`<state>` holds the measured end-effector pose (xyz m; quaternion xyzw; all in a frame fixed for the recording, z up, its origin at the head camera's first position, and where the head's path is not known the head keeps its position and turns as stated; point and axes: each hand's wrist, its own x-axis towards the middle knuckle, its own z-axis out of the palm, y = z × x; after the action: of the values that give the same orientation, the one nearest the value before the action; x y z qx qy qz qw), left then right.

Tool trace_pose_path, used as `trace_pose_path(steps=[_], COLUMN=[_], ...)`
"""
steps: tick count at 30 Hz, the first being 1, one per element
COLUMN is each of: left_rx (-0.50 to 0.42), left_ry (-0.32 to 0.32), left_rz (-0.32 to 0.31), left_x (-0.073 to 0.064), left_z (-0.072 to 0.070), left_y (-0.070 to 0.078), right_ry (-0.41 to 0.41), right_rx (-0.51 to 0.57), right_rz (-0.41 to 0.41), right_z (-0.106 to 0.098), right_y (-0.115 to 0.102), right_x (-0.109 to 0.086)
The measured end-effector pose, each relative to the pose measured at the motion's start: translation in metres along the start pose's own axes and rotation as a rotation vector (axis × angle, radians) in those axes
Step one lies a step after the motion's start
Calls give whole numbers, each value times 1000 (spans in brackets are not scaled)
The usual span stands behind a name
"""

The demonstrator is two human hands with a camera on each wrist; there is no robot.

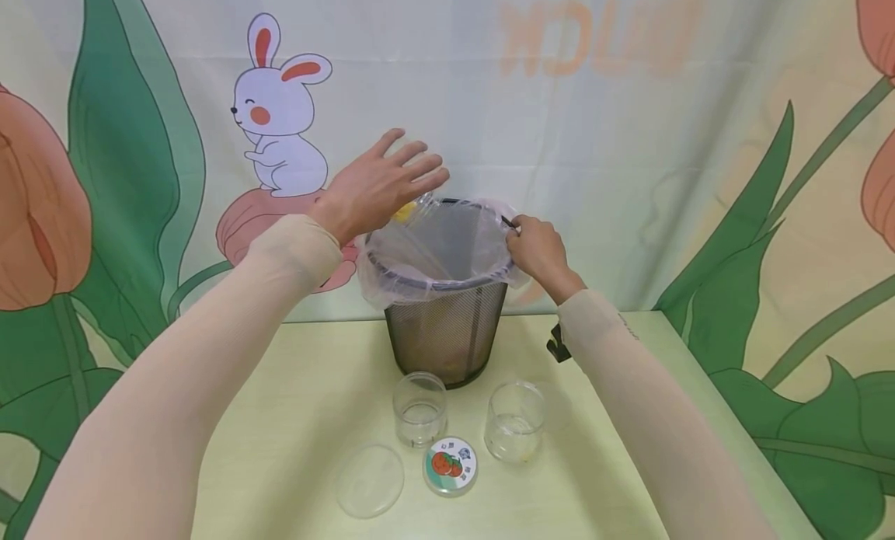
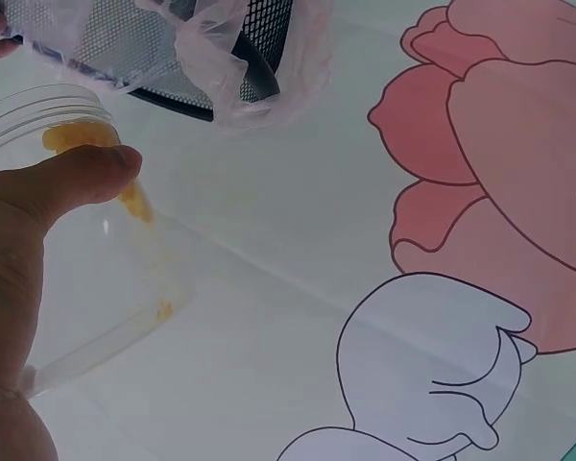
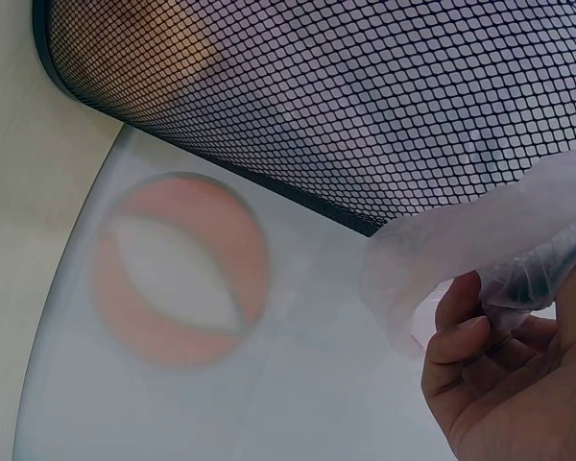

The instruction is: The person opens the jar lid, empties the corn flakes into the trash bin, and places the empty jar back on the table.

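My left hand point(image 1: 381, 186) grips a clear plastic jar point(image 2: 106, 259), its thumb point(image 2: 77, 182) laid along the jar's side. Yellow-orange residue point(image 2: 82, 134) clings inside near the threaded mouth, and the jar tilts at the left rim of a mesh trash can point(image 1: 447, 334). In the head view the hand hides most of the jar. A thin whitish liner bag point(image 1: 398, 283) is folded over the can's rim. On the right side, my right hand point(image 1: 538, 252) holds the lined rim with curled fingers point(image 3: 456, 336); a short dark strip shows at its fingertips.
Two clear jars point(image 1: 419, 412) stand on the table point(image 1: 280, 447) before the can. Nearer lie a lid with a tomato picture point(image 1: 450, 466) and a clear disc-shaped lid point(image 1: 370, 480). A printed curtain with a rabbit point(image 1: 283, 128) hangs directly behind the can.
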<state>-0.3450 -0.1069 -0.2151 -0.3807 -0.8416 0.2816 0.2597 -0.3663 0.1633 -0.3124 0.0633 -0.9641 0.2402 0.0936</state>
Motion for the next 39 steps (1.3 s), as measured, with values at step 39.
trace_pose_path(steps=[39], left_rx=[237], left_ry=[-40], left_rz=[135], left_x=[7], left_z=[-7], left_y=[4], right_ry=[1], right_rx=[5], right_rz=[-1], right_z=[-1], right_y=[0], right_x=[-1])
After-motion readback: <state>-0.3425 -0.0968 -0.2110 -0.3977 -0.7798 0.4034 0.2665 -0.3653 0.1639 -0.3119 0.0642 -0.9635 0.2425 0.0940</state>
